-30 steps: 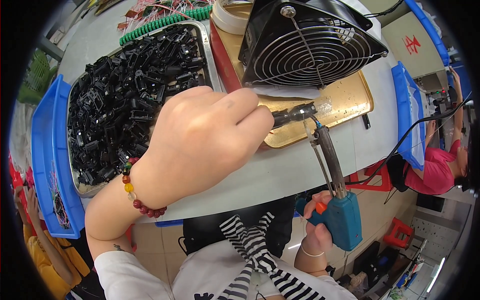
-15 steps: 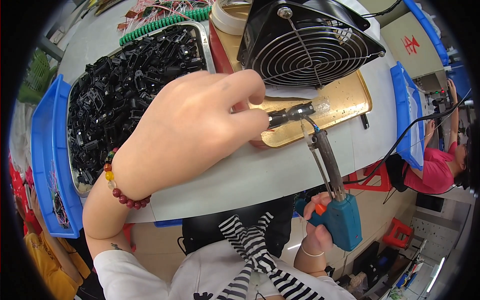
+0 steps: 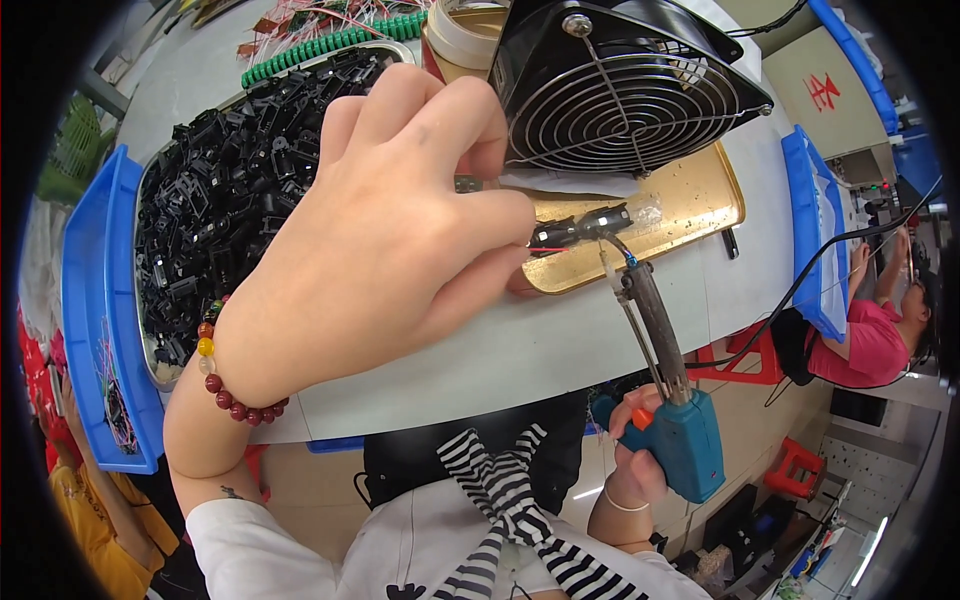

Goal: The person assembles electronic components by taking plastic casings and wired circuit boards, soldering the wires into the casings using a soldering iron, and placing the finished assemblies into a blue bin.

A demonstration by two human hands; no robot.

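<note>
My left hand [image 3: 390, 220], with a bead bracelet at its wrist, is closed over the left end of the gold tray [image 3: 690, 222]. A thin red wire [image 3: 552, 249] sticks out from its pinched fingertips, which are mostly hidden. Just right of them lie two black plastic parts [image 3: 606, 219], end to end on the tray. My right hand [image 3: 635, 465] is wrapped round the teal handle of a soldering gun [image 3: 690, 450] with an orange trigger. Its tip and thin feed tube point up at the right-hand black part; whether the tip touches it I cannot tell.
A black fan [image 3: 630, 115] with a wire guard stands behind the tray. At left, a metal tray heaped with black plastic parts [image 3: 230, 180] sits beside a blue bin [image 3: 100, 330]. A green coiled cord [image 3: 330, 48] lies behind. Another person [image 3: 870, 345] sits at far right.
My left hand has shifted slightly left, its index finger and knuckles lifting upward. More of the red wire shows beside its fingertips. The right hand and soldering gun stay nearly still.
</note>
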